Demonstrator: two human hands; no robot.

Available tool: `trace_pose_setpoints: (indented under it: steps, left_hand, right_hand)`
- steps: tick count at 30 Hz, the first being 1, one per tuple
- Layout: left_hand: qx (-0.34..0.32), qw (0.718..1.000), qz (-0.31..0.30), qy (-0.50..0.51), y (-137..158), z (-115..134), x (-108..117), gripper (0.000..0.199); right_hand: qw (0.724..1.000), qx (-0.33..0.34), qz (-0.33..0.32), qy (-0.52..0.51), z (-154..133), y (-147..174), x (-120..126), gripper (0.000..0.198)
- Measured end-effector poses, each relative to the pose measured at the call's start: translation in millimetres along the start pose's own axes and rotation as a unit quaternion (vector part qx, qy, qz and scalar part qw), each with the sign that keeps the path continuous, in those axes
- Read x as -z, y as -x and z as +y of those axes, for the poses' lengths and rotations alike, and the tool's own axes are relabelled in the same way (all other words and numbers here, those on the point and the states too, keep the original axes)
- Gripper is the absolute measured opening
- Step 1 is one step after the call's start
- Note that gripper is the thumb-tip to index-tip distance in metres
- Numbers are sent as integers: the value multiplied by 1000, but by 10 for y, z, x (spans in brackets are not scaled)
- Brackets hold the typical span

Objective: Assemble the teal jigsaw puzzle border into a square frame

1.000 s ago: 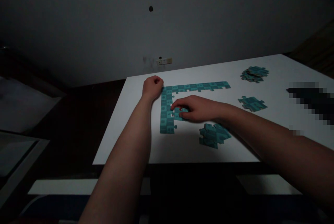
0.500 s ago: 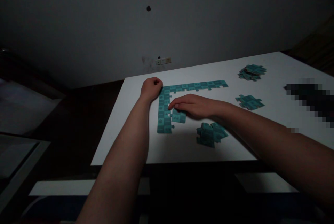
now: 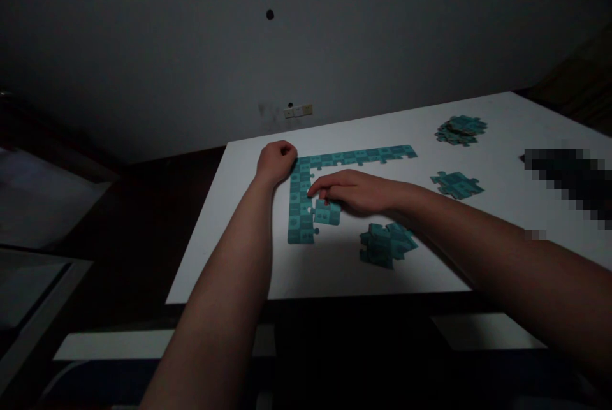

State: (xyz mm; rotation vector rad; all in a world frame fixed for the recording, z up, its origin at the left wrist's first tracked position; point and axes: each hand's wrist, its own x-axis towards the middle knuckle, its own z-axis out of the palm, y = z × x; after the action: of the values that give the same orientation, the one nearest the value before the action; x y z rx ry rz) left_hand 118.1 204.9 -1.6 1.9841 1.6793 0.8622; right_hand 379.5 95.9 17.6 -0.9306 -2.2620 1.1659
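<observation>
On the white table, joined teal jigsaw pieces form an L-shaped border. At its far left corner rests my left hand, curled closed, with nothing visible in the fingers. My right hand bends over a single puzzle piece just inside the left strip. Its index finger reaches to the strip's inner edge, and the other fingertips press at the piece's top edge. The piece lies against the strip with a small white gap showing. The right hand partly covers it.
A small heap of puzzle pieces lies near the front edge. Farther right are a flat group of pieces and a taller pile. A dark, pixelated object is at the right. Behind the table stands a wall with sockets.
The right fingers have shifted slightly, and fingertips now show at the piece's top edge. The left hand stays at the corner. The piece has barely moved.
</observation>
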Motion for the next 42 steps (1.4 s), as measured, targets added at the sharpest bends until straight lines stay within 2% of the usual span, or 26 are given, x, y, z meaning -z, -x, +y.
trace_pose_setpoints:
  steps: [6,17,23,26,29,31,33,36,38,42]
  left_hand:
    - [-5,1000,-1,-4,5,6,0,16]
    - [-10,1000,-5,6,-23,-29,4,14]
    - [-13,1000,-10,6,-17,-24,3,13]
    - [-8,1000,-5,1,-11,-9,6,13]
    - [-6,1000,-5,-4,-7,5,20,11]
    - [-5,1000,-3,-4,-6,9,27,11]
    - [-6,1000,5,-2,-7,8,26,11]
    - [-13,1000,5,-1,-4,10,21,11]
    - [-23,1000,-17,-2,5,14,23,12]
    - [-49,997,-59,-11,39,21,40,18]
  right_hand:
    - [1000,-19,-12,-17,10,-4,-4,35]
    - [1000,9,17,-12,-39,-15,-15,23]
    - [999,1,-15,52,-136,26,-39,37]
    - [996,24,56,69,-151,37,99,36]
    - [975,67,190,91,-253,118,414,39]
    - [966,54,223,121,-389,230,651,39]
    - [970,7,192,149,-527,357,836,35]
    - [976,-55,95,190,-607,503,961,19]
    - [974,-77,38,211,-544,557,965,13]
    - [971,-103,-47,210,-275,629,925,19]
